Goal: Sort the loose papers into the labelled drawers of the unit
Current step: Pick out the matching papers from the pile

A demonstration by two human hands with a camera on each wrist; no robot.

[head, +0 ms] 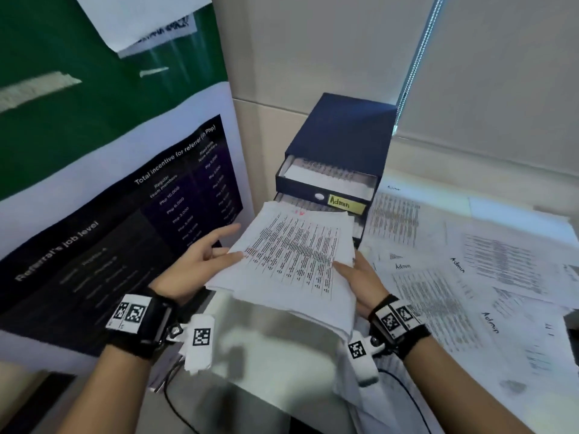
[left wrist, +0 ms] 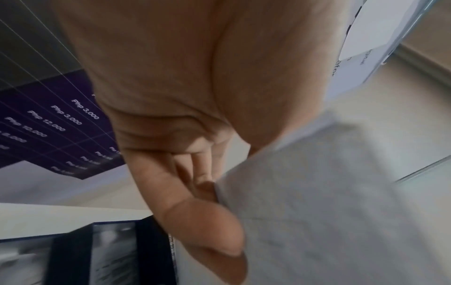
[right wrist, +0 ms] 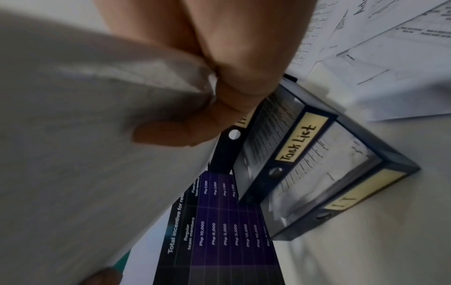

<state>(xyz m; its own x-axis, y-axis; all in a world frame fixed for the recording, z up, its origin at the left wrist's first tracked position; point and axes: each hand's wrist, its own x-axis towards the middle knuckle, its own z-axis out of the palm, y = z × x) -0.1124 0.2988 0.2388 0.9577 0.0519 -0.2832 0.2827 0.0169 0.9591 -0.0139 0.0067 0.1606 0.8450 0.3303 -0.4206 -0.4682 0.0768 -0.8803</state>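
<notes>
A thick stack of printed papers (head: 291, 252) hangs tilted just in front of the navy drawer unit (head: 341, 136). My left hand (head: 233, 242) pinches its left edge, thumb on top and forefinger stretched out. The right edge sits in my right hand (head: 344, 267), thumb on top and fingers underneath. The top drawer, labelled "Admin" (head: 346, 204), stands pulled out with sheets inside. The drawer below is also out, half hidden by the stack. In the right wrist view, my right hand (right wrist: 214, 108) grips the stack (right wrist: 85, 135) beside drawers marked "Task List" (right wrist: 297, 142) and "IT" (right wrist: 341, 204).
Loose papers (head: 454, 292), some marked "Admin" by hand, cover the white desk (head: 266, 355) to the right of the unit. A large poster (head: 125, 214) stands close on the left. A blind chain (head: 413, 67) hangs behind the unit. A black cable (head: 407, 396) runs along the near desk edge.
</notes>
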